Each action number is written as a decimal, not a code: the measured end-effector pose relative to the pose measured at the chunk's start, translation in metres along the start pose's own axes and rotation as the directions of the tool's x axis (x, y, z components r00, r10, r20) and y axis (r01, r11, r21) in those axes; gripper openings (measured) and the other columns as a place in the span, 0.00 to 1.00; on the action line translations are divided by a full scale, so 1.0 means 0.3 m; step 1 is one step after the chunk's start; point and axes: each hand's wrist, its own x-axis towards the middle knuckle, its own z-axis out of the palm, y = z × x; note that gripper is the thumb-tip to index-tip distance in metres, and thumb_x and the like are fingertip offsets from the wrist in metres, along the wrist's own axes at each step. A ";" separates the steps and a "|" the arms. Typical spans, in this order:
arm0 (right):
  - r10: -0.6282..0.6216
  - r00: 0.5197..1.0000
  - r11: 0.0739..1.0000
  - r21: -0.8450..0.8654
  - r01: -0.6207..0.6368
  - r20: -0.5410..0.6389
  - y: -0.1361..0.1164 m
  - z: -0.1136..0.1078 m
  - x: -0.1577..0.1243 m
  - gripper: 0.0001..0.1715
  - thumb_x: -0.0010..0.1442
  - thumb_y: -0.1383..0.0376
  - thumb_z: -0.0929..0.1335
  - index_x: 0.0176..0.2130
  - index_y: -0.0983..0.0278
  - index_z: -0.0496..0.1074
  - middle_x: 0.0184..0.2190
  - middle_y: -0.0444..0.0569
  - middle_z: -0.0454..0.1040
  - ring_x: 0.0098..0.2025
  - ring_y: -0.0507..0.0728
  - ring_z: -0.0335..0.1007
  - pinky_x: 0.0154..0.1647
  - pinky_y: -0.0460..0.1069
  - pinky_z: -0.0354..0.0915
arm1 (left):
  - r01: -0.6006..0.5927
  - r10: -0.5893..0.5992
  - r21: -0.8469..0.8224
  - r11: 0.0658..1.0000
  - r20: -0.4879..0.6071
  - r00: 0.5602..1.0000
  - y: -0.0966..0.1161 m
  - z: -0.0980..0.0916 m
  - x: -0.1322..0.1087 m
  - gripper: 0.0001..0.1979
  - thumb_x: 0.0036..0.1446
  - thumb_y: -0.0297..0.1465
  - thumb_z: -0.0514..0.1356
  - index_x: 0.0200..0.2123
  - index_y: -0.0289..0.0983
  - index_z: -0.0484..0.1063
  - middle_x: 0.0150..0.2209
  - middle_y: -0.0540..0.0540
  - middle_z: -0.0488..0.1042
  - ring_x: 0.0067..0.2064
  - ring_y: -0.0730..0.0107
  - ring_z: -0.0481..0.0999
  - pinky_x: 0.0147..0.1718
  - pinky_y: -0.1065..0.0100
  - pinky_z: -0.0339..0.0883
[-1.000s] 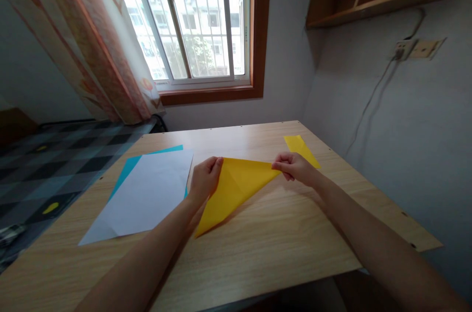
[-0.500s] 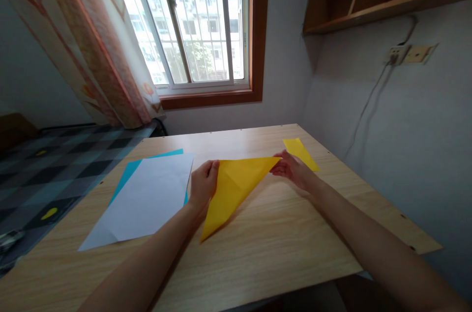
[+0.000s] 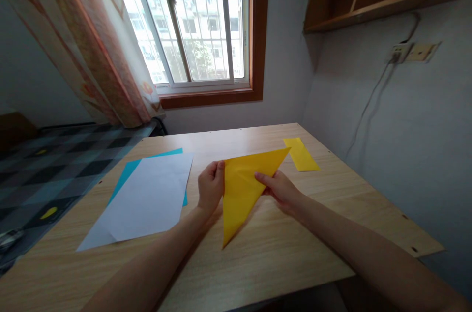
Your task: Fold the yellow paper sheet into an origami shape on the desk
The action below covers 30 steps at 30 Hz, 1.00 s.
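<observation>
A yellow sheet of paper (image 3: 241, 189), folded into a triangle, is held up just above the table. My left hand (image 3: 212, 185) pinches its upper left corner, thumb on the near face. On the long slanted edge at the right, my right hand (image 3: 280, 189) grips the paper with the thumb on top and the fingers behind. One point of the triangle reaches up to the right past my right hand, and another points down toward me. My fingers behind the paper are partly hidden.
On the wooden table (image 3: 295, 243), white paper (image 3: 147, 199) overlaps blue paper (image 3: 127, 174) at the left. A yellow paper strip (image 3: 303, 156) lies at the far right. Beyond are a window (image 3: 199, 22), a curtain (image 3: 92, 42), a checked bed (image 3: 66, 169) and a wall shelf (image 3: 387, 5).
My right hand has moved from the triangle's right tip down to its slanted edge. The paper has turned slightly, its right tip rising, and has shifted a little right with my left hand.
</observation>
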 end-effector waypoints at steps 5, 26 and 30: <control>0.017 0.999 1.000 -0.022 -0.018 -0.037 0.004 0.000 0.013 0.15 0.57 0.59 0.71 0.40 0.67 0.74 0.39 0.54 0.80 0.35 0.59 0.78 0.34 0.51 0.76 | 0.034 -0.035 -0.024 0.999 -0.032 0.999 -0.003 -0.008 0.011 0.18 0.60 0.41 0.54 0.23 0.37 0.65 0.20 0.52 0.63 0.23 0.73 0.61 0.20 0.73 0.53; -0.135 0.986 0.968 -0.226 0.109 -0.100 -0.064 -0.089 0.047 0.22 0.45 0.50 0.76 0.28 0.66 0.76 0.23 0.49 0.77 0.22 0.53 0.73 0.26 0.47 0.73 | 0.071 -0.072 -0.044 0.997 -0.024 0.997 -0.005 -0.014 0.026 0.17 0.59 0.41 0.54 0.23 0.37 0.66 0.20 0.52 0.64 0.24 0.73 0.61 0.19 0.73 0.53; -0.167 0.976 0.963 -0.235 0.131 -0.137 -0.055 -0.079 0.040 0.21 0.47 0.51 0.74 0.26 0.66 0.75 0.19 0.47 0.75 0.20 0.52 0.71 0.22 0.46 0.71 | 0.071 -0.072 -0.043 0.997 -0.031 0.997 0.004 -0.020 0.023 0.18 0.59 0.42 0.53 0.23 0.37 0.66 0.21 0.52 0.64 0.24 0.73 0.61 0.20 0.73 0.54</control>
